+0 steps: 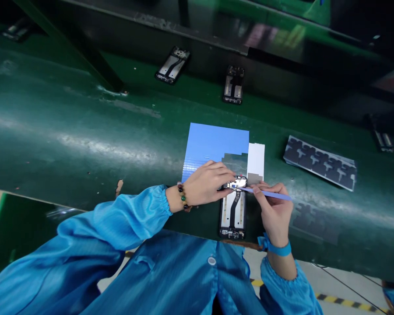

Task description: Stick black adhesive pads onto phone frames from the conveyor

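An opened phone body (pixel 233 212) lies at the front edge of the green bench, its circuit board at the far end. My left hand (pixel 212 181) reaches in from the left, its fingers curled around that upper end and holding the phone. A thin purple tool (pixel 271 194) is pinched in my right hand (pixel 276 210), on the right of the phone. The tool's tip touches or hovers just over the circuit board; which one I cannot tell. Beyond the phone is a blue sheet (pixel 216 142), with a white card (pixel 256 159) beside it.
Two more opened phone bodies (pixel 173 65) (pixel 233 85) lie further back on the green bench (pixel 85 127). A stack of sheets with dark cut-out stickers (pixel 320 162) is at the right. A green post (pixel 75 48) rises at the back left.
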### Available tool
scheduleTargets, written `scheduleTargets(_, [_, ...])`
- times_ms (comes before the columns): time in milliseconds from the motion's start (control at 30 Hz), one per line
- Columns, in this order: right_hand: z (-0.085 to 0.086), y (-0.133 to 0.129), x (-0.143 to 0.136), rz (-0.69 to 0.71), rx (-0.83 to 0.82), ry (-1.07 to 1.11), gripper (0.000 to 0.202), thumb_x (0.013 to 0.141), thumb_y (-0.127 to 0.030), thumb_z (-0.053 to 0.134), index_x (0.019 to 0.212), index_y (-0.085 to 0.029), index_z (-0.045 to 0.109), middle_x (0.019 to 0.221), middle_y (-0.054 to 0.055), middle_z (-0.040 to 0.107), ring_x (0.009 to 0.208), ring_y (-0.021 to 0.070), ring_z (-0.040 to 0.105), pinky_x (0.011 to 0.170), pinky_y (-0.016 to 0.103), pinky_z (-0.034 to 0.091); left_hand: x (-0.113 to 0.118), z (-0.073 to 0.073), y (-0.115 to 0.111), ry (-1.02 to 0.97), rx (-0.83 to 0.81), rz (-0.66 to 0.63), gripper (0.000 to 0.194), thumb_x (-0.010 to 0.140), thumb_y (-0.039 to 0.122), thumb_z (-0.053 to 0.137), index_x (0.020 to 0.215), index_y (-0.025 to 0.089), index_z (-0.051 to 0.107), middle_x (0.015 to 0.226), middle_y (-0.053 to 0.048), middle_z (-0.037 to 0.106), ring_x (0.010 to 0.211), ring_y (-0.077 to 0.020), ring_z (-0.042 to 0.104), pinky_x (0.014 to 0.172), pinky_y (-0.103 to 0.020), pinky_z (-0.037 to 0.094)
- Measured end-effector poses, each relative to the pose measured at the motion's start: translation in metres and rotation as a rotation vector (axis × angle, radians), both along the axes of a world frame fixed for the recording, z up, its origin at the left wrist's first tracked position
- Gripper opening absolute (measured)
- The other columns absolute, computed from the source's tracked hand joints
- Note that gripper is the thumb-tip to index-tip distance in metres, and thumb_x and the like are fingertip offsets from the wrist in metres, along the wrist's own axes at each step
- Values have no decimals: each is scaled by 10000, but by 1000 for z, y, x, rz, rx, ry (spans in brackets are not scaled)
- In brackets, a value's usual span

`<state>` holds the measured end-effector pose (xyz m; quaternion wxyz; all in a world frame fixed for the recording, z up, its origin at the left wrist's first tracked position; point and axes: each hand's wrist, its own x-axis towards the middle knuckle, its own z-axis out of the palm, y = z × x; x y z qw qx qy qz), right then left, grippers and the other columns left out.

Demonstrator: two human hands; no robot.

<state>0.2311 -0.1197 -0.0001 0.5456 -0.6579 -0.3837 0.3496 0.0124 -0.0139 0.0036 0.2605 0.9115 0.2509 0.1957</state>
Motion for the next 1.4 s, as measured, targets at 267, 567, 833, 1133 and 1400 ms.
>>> scheduleTargets(267, [0, 8, 10, 81, -48, 0, 330, 835, -355, 877, 813, -260, 561, 899, 25, 812, 1019, 246, 782, 1202, 574, 448, -2, -2, 1, -5, 92, -38, 194, 1031, 318, 666, 1181, 211, 727, 1346, -54, 722, 1210, -228, 640, 952, -383, 492])
scheduleTargets(567, [16, 7, 21, -10, 84, -71, 304, 813, -287, 899, 825, -245, 598, 818, -12, 792, 871, 214, 804, 1215, 570, 452, 1, 9, -10, 153, 362, -93, 209, 1067, 231, 579, 1174, 173, 748, 1402, -68, 695, 1227, -242, 651, 998, -408, 556])
scheduleTargets(833, [15, 16, -7, -32, 59, 170, 309, 859, -324, 858, 875, -261, 556, 927, 4, 815, 1046, 238, 814, 1167, 529, 528, -1, 8, -19, 178, 375, -86, 167, 1043, 138, 591, 1107, 138, 745, 1324, -51, 741, 1314, -265, 638, 950, -363, 624])
scheduleTargets(1133, [15, 27, 57, -219, 111, -32, 401, 728, -372, 950, 850, -235, 594, 880, 15, 799, 911, 254, 817, 983, 481, 619, 20, -3, 5, -47, 356, -92, 260, 1071, 332, 597, 1220, 153, 714, 1290, -60, 755, 1190, -222, 680, 1028, -395, 560])
scheduleTargets(1400, [-7, 29, 69, -190, 63, -82, 428, 717, -398, 948, 801, -245, 556, 833, 1, 777, 852, 229, 796, 877, 420, 627, 54, -9, 3, 112, 372, -181, 508, 1062, 568, 555, 1301, 133, 662, 1493, -126, 625, 1315, -288, 578, 1091, -438, 474])
